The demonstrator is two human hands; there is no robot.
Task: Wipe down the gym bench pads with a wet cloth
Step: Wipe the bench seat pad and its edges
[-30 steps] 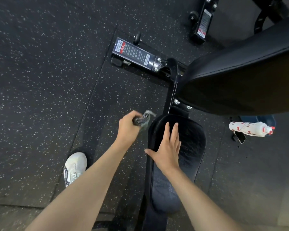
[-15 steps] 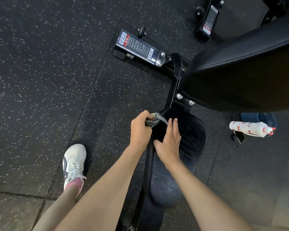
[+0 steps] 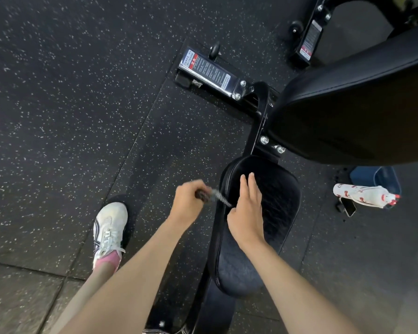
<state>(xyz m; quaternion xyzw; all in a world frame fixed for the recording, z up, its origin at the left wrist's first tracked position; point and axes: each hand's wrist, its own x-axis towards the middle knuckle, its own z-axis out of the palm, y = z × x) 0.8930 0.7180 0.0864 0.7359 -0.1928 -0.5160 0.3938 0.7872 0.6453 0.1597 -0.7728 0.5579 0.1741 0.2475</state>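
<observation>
A black seat pad [image 3: 278, 203] of a gym bench lies below me, with the larger black back pad [image 3: 352, 97] rising at the upper right. My left hand [image 3: 191, 201] grips a bunched grey patterned cloth [image 3: 217, 197] and holds it against the seat pad's left side edge. My right hand [image 3: 247, 210] rests flat on the seat pad's top with its fingers straight, right beside the cloth.
The bench's black steel frame [image 3: 258, 121] with a labelled foot bar [image 3: 208, 73] runs across the speckled rubber floor. A white patterned bottle [image 3: 364, 195] and a phone [image 3: 348, 208] lie on the floor at right. My left foot in a white shoe [image 3: 109, 227] stands left of the bench.
My left hand has drawn the cloth from the seat pad's far front corner back along its left edge toward me. My right hand stays flat on the pad. My left foot stepped forward.
</observation>
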